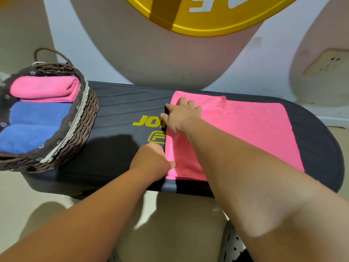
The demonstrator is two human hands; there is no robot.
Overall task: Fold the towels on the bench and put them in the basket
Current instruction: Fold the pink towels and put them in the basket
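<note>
Across the middle of the view the dark tabletop (117, 110) runs from 9 to 3 o'clock, and the pink towel (255, 133) lies flat over its 3 o'clock half. A doubled layer covers the towel's 9 o'clock part and ends in a straight edge near its middle. At the tabletop's 9 o'clock end stands the basket (75, 133), well apart from the towel. It holds a pink roll (45, 88) at its 12 o'clock side and two blue rolls (37, 114) nearer. Both hands are on the towel's 9 o'clock edge. The right hand (181, 116) is at the 11 o'clock corner, fingers bent over the cloth with the thumb at the edge, seemingly pinching it. The left hand (151, 159) is curled at the 7 o'clock corner, thumb on top, clamped on the edge. The main risk is an uneven fold: if one hand travels further than the other, the layers will skew. The doubled layer could also slide apart, since only the pinches hold it together. The towel's 6 o'clock edge lies close to the tabletop's rim, so a pull toward 6 o'clock could drag it off. The basket looks nearly full, so a loose or bulky fold may not fit beside the rolls or could disturb them.
</note>
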